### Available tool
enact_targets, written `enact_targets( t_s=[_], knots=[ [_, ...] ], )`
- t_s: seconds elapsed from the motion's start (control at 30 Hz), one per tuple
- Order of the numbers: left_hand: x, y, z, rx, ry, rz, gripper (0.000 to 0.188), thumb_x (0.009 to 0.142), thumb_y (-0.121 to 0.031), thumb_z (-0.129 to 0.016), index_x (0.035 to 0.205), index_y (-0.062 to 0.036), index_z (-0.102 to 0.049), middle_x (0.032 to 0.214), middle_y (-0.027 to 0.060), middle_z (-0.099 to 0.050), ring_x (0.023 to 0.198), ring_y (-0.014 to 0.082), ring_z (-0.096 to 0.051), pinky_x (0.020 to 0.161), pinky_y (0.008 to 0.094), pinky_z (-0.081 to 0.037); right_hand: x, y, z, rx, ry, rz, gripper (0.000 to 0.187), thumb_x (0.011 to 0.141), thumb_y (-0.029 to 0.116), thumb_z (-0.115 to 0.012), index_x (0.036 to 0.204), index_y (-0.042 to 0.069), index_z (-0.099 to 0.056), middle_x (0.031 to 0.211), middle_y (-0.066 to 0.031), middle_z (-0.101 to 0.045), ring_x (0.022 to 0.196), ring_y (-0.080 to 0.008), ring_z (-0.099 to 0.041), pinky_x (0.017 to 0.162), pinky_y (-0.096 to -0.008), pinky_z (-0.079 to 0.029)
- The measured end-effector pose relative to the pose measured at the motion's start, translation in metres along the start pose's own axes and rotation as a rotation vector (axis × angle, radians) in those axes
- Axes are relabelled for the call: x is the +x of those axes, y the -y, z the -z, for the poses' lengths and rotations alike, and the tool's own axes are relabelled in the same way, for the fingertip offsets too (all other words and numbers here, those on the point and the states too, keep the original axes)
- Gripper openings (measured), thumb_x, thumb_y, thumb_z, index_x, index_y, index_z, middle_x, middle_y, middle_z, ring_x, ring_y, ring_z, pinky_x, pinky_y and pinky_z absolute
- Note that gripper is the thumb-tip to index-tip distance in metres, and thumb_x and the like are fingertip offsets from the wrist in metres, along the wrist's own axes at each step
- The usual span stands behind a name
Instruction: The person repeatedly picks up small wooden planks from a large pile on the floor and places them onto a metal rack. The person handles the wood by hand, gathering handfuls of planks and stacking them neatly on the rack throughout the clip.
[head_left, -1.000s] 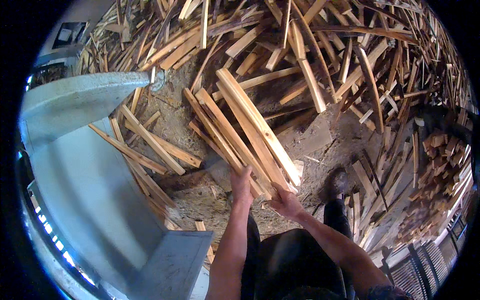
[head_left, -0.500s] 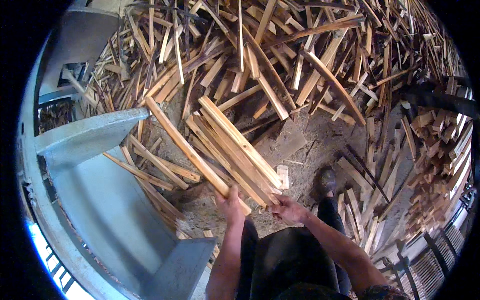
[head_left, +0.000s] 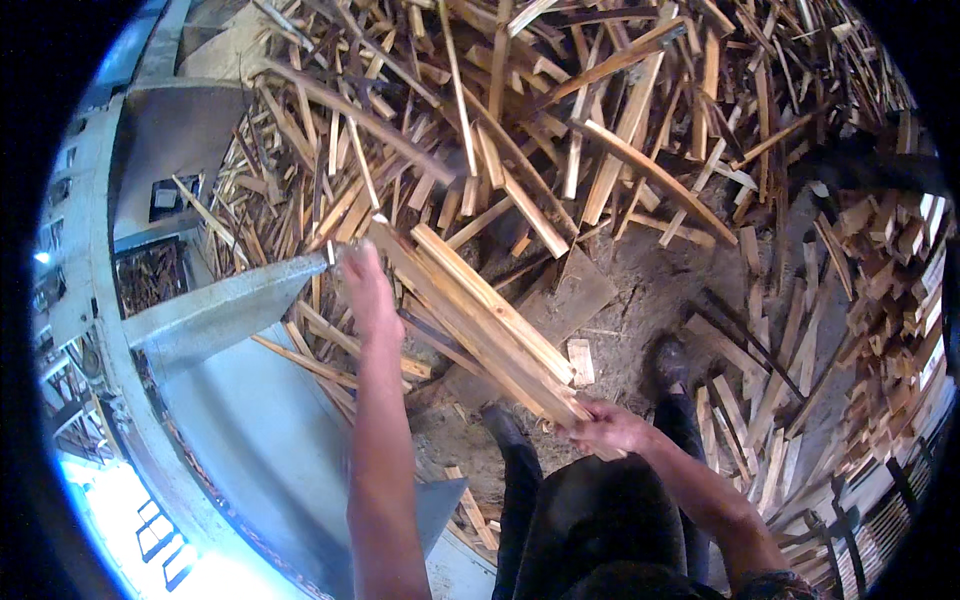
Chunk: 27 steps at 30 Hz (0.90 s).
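My right hand (head_left: 608,428) grips the near end of a bundle of wooden strips (head_left: 480,325), which slants away to the upper left. One pale strip in the bundle has a small knot, and the strips' far ends stick out unsupported by a hand. My left hand (head_left: 366,290) is stretched forward beside the far end of the bundle, blurred, with its fingers extended and nothing visible in them. Ahead of it a brownish stick (head_left: 360,120) slants over the wood pile, slightly smeared; whether it touches the pile I cannot tell.
A large heap of loose wood sticks (head_left: 600,110) fills the far side. At left stands a light-blue metal machine frame with a chute (head_left: 250,400). Stacked wood pieces (head_left: 885,300) rise at right. A small wood block (head_left: 580,361) lies on the dirty floor near my shoe (head_left: 671,362).
My left hand has let go of a long wooden stick and swung forward and left. A stick now shows over the pile ahead. My right hand keeps hold of the bundle, slightly lower.
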<state>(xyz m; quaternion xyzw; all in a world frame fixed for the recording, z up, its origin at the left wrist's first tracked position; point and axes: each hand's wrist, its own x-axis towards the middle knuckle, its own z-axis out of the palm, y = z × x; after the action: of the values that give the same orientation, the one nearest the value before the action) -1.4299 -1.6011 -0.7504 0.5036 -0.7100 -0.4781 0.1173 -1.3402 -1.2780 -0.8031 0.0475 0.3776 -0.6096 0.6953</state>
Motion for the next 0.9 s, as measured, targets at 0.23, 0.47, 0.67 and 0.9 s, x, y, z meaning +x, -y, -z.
enact_targets(
  t_s=[0.23,0.47,0.67,0.9],
  knots=[
    [-0.085,0.025,-0.054,-0.647,0.368,0.218,0.033,0.082,-0.017,-0.052,0.11,-0.0037,-0.04,0.097,0.0093,-0.051,0.088,0.0169,-0.052,0.075,0.0324,-0.046,-0.099,-0.016,0.032,-0.292,-0.104,0.141,0.038,0.078,0.015,-0.058,0.113,0.007,-0.046,0.073,-0.0016,-0.054,0.066,-0.0099,-0.05,0.06,-0.0246,-0.042],
    [-0.159,-0.013,-0.133,-0.589,0.625,0.263,0.027,0.079,-0.004,-0.049,0.105,-0.0042,-0.042,0.09,0.0113,-0.055,0.076,0.0201,-0.056,0.075,0.0329,-0.046,-0.178,-0.019,0.064,-0.645,-0.509,0.071,0.027,0.073,0.014,-0.056,0.098,0.004,-0.052,0.072,-0.0139,-0.055,0.065,-0.0191,-0.052,0.059,-0.0316,-0.041],
    [-0.199,0.023,-0.168,-0.216,0.948,0.299,0.032,0.072,-0.005,-0.059,0.101,-0.0028,-0.045,0.097,0.01,-0.052,0.089,0.0158,-0.051,0.08,0.0288,-0.044,-0.239,-0.123,0.131,-0.689,-0.887,-0.002,0.032,0.071,0.016,-0.06,0.1,0.003,-0.054,0.066,-0.0082,-0.054,0.057,-0.0127,-0.047,0.053,-0.0298,-0.04],
    [-0.211,0.112,-0.083,-0.03,0.813,0.293,0.04,0.076,-0.005,-0.057,0.114,-0.0026,-0.042,0.103,0.0095,-0.053,0.096,0.0164,-0.051,0.081,0.0285,-0.043,-0.321,-0.179,0.209,-1.183,-0.909,-0.142,0.065,0.067,0.019,-0.065,0.123,0.005,-0.036,0.103,-0.0156,-0.053,0.093,-0.0323,-0.052,0.076,-0.0406,-0.042]
  ],
)
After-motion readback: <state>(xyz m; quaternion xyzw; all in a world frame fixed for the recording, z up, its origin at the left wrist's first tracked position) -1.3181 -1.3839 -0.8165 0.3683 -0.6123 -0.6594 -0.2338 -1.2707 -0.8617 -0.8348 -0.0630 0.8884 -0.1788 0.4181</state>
